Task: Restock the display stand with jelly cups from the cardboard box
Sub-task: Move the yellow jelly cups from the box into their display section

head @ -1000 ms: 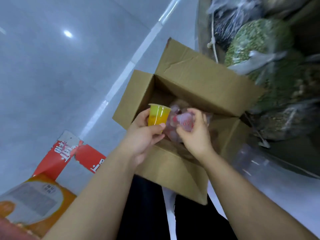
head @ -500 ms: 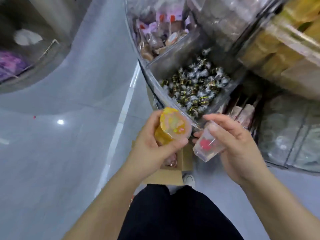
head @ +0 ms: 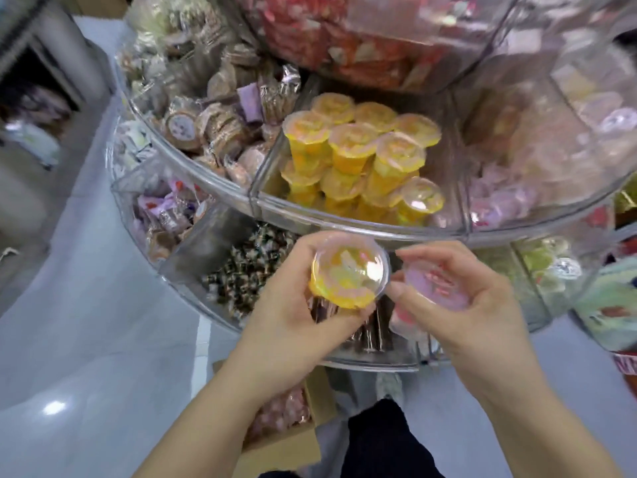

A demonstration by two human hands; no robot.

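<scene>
Left hand (head: 293, 326) wrapped round yellow jelly cup (head: 348, 272), thumb and fingers clamped on cup wall, sealed lid facing up toward camera. Right hand (head: 458, 319) pinching pink jelly cup (head: 436, 282), fingers curled over top, cup blurred. Both held just below front rim of display stand (head: 344, 220), not yet over any bin. Step in hand, by judgement: lift and drop each into matching compartment. Best to raise yellow cup clear of acrylic rim, set upright on yellow stack (head: 362, 157) rather than toss, since pile already high and could topple; low front-left corner of that bin looks like safest gap. Pink cup likely for pink compartment (head: 499, 201) just right of divider. Yellow cup: translucent, orange-yellow fill, glossy film lid with glare. Cardboard box (head: 286, 439) low between forearms, more pink cups inside.
</scene>
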